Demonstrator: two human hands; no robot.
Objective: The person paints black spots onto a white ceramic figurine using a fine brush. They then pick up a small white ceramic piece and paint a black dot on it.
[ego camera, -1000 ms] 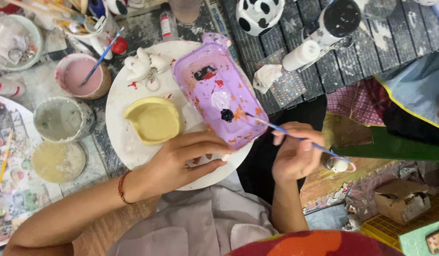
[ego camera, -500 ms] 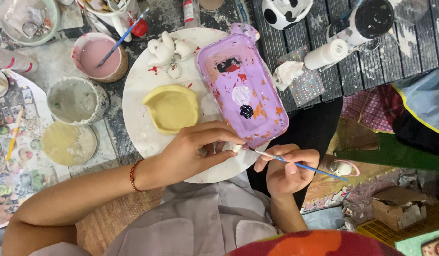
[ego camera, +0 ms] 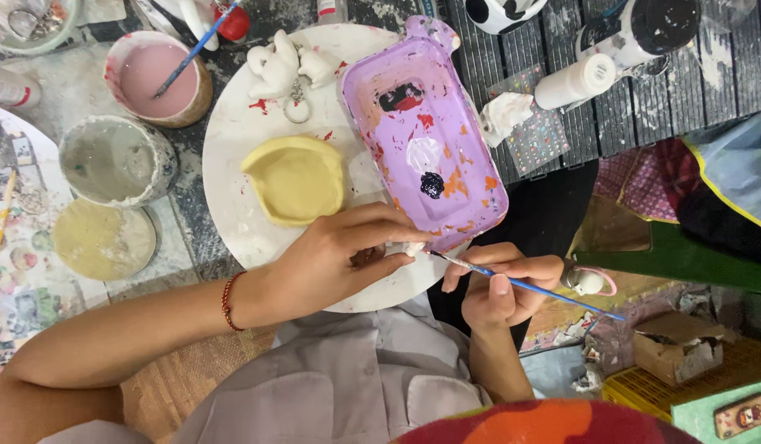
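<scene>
My left hand [ego camera: 339, 259] pinches a small white plaster piece [ego camera: 412, 247] at the near edge of a round white board [ego camera: 232, 140]. My right hand [ego camera: 499, 284] grips a thin blue paintbrush [ego camera: 532, 288], and its tip touches that white piece. Just beyond lies a purple plastic palette tray [ego camera: 425, 131] with dabs of white, dark blue, red and orange paint. A pale yellow shallow dish [ego camera: 296, 178] sits on the board left of the palette. Small white figurines [ego camera: 286, 64] stand at the board's far side.
A cup of pink paint [ego camera: 154, 78] with a brush stands at the far left, a grey cup of murky water [ego camera: 117, 160] near it, and a tan disc [ego camera: 101, 238]. A white squeeze bottle [ego camera: 578, 80] and black-lidded jar [ego camera: 643, 29] lie at the far right on dark slats.
Both hands have drawn toward my body and together. The brush tip has left the palette's dark paint and now meets the white piece in my left hand. The view has shifted.
</scene>
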